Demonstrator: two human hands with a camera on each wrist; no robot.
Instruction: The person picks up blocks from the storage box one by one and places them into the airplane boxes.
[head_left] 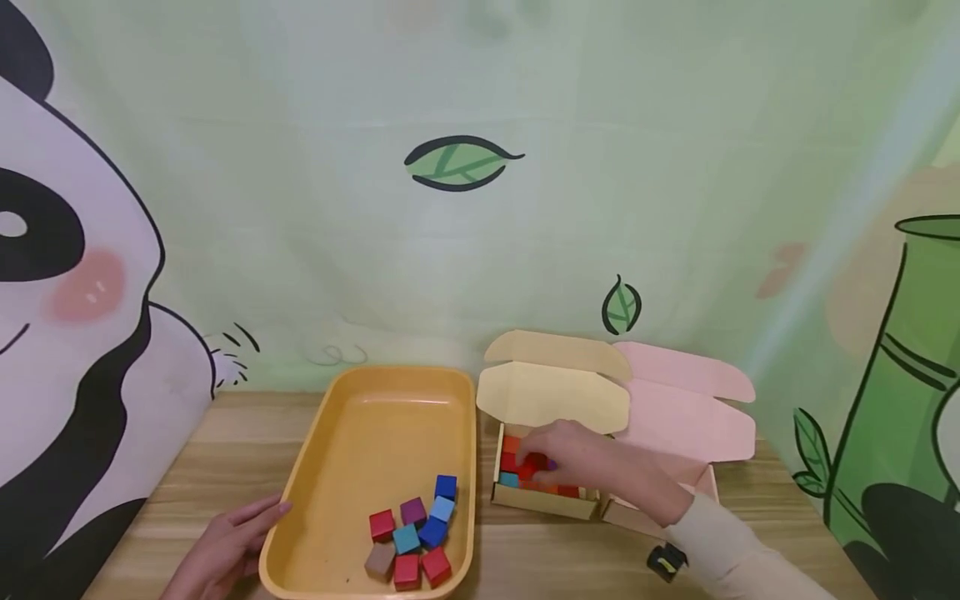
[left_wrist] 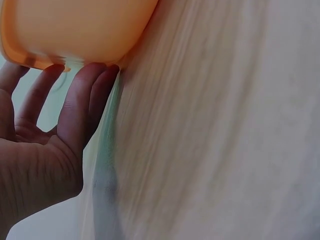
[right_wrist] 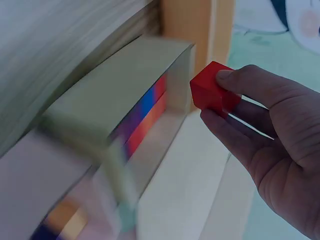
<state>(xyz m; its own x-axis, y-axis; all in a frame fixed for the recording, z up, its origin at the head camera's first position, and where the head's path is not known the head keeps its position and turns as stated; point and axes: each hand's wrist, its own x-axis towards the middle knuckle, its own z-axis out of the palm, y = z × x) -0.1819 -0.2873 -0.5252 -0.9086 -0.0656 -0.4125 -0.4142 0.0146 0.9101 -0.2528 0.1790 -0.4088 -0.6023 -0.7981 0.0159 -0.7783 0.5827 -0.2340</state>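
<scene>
In the right wrist view my right hand point(right_wrist: 280, 115) pinches a red cube point(right_wrist: 209, 89) between thumb and fingers. The head view has this right hand point(head_left: 577, 458) over the cream cardboard box point(head_left: 543, 500), which holds rows of coloured cubes point(head_left: 508, 480). At the left, my left hand point(head_left: 228, 546) rests against the outer side of a yellow-orange tray point(head_left: 367, 433). Its fairly straight fingers point(left_wrist: 75, 107) touch the tray's edge in the left wrist view. Several red, blue, teal, purple and brown cubes point(head_left: 407, 539) lie loose in the tray's near right part.
A pink cardboard box point(head_left: 633, 515) with its lid raised stands right of the cream one, partly hidden by my right forearm. Near it lies a small black object point(head_left: 666, 562) on the wooden table point(head_left: 517, 554). A printed green curtain point(head_left: 337, 233) hangs behind.
</scene>
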